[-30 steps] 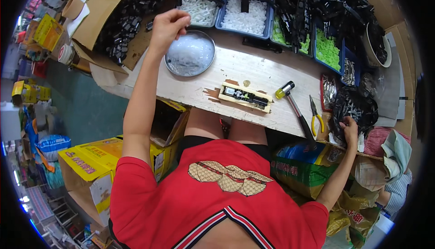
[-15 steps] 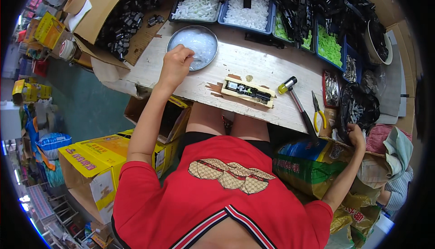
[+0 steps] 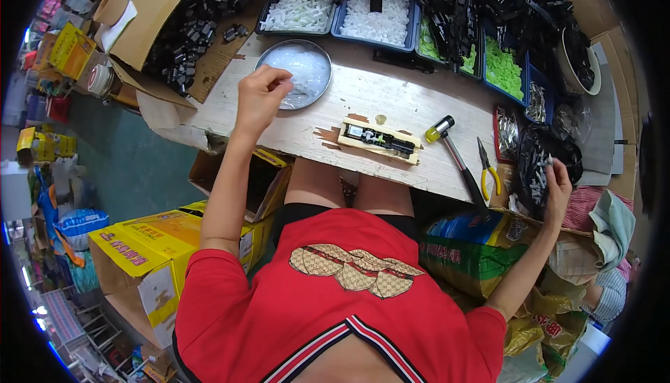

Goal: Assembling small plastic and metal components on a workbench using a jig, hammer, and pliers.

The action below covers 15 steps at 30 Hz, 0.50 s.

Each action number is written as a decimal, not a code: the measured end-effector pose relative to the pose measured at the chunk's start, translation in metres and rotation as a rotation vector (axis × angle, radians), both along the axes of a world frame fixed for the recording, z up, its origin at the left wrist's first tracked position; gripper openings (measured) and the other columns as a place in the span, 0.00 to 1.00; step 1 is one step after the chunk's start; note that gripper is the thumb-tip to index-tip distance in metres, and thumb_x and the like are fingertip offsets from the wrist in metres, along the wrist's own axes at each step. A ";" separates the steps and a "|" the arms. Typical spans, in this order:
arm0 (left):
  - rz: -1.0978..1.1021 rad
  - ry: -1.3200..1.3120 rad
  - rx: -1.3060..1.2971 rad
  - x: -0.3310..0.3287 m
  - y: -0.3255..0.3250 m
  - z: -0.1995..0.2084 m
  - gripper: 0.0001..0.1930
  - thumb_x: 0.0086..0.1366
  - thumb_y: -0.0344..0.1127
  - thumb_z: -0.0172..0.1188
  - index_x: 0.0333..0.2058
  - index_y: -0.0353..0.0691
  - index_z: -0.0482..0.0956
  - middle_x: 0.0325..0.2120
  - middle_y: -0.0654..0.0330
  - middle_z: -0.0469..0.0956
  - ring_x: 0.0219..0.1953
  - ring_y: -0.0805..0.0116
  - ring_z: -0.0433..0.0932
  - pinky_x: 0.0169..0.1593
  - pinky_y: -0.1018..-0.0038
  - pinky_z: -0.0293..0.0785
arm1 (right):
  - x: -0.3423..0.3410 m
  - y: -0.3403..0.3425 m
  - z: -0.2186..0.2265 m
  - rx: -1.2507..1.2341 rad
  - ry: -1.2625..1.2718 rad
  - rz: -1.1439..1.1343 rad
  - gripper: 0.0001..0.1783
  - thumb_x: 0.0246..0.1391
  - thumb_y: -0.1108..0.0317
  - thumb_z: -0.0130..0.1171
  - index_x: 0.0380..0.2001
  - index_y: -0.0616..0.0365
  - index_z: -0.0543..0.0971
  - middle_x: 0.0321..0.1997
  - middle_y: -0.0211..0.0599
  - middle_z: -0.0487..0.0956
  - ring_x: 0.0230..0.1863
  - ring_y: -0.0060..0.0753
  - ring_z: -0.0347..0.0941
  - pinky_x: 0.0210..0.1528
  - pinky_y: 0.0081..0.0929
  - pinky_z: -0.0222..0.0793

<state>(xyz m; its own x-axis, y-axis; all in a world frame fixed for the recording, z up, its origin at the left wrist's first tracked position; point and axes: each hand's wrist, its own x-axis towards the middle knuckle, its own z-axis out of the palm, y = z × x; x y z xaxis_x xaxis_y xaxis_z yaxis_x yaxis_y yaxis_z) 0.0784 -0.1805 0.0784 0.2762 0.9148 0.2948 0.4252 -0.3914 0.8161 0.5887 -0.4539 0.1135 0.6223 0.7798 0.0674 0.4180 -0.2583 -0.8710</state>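
Part [image 3: 550, 161]: pinched by right hand [image 3: 558, 192]
Jig [image 3: 379, 141]: left of it, long axis left-right, nearer left hand [image 3: 259, 98]
Left hand: fingertips together, content cannot tell

A small pale grey piece [image 3: 550, 161] stands roughly upright at the fingertips of the right hand [image 3: 558, 191], at the right of the frame. Just below it, a crumpled black plastic bag [image 3: 564, 148] lies open on the desk [image 3: 272, 132], with slender grey parts [image 3: 538, 178] heaped loosely inside. Left of upper centre, a round, shallow metal dish [image 3: 330, 74] sits flat, holding a glossy, translucent whitish substance [image 3: 301, 63].
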 end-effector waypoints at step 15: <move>-0.288 -0.637 -0.802 0.062 -0.046 0.019 0.06 0.54 0.27 0.60 0.32 0.33 0.78 0.19 0.63 0.75 0.18 0.80 0.71 0.18 0.85 0.67 | -0.239 0.143 -0.017 0.217 0.119 0.620 0.09 0.43 0.77 0.59 0.32 0.63 0.75 0.34 0.31 0.77 0.38 0.22 0.71 0.42 0.19 0.65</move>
